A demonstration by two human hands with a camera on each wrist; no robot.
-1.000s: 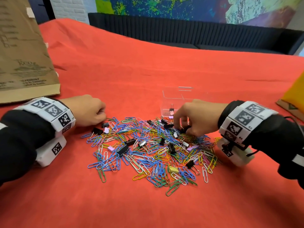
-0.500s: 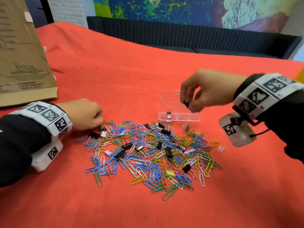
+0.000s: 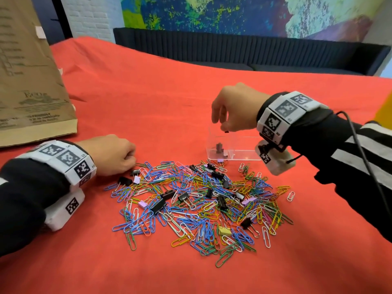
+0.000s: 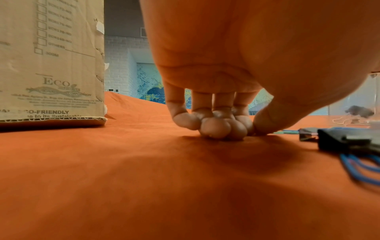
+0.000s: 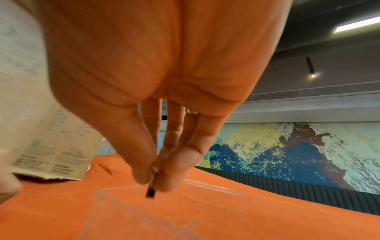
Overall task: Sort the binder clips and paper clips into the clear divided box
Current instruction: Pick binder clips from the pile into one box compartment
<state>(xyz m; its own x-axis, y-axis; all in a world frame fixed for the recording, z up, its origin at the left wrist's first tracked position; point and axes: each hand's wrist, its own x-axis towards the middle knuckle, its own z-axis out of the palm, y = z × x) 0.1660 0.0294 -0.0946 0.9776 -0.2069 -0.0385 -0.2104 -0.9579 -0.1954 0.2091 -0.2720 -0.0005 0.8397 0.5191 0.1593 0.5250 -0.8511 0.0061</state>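
Observation:
A heap of coloured paper clips point(image 3: 197, 206) mixed with black, lilac and yellow binder clips lies on the red cloth. Behind it stands the clear divided box point(image 3: 244, 155), with binder clips point(image 3: 219, 148) in its left compartment. My right hand point(image 3: 224, 126) hovers over that compartment and pinches a small black binder clip point(image 3: 226, 131) point(image 5: 150, 193) between thumb and fingers. My left hand point(image 3: 118, 154) point(image 4: 216, 128) rests curled on the cloth at the heap's left edge, fingertips tucked under, holding nothing that I can see. A black binder clip point(image 4: 347, 141) lies just right of it.
A tall cardboard box point(image 3: 27, 81) stands at the far left on the cloth. A dark sofa point(image 3: 244, 54) runs along the back. A yellow object pokes in at the right edge. Bare red cloth point(image 3: 148, 92) stretches behind the heap and in front of it.
My right hand picked a black binder clip out of the heap, lifted it and carried it back over the box's left compartment. The left hand stayed put.

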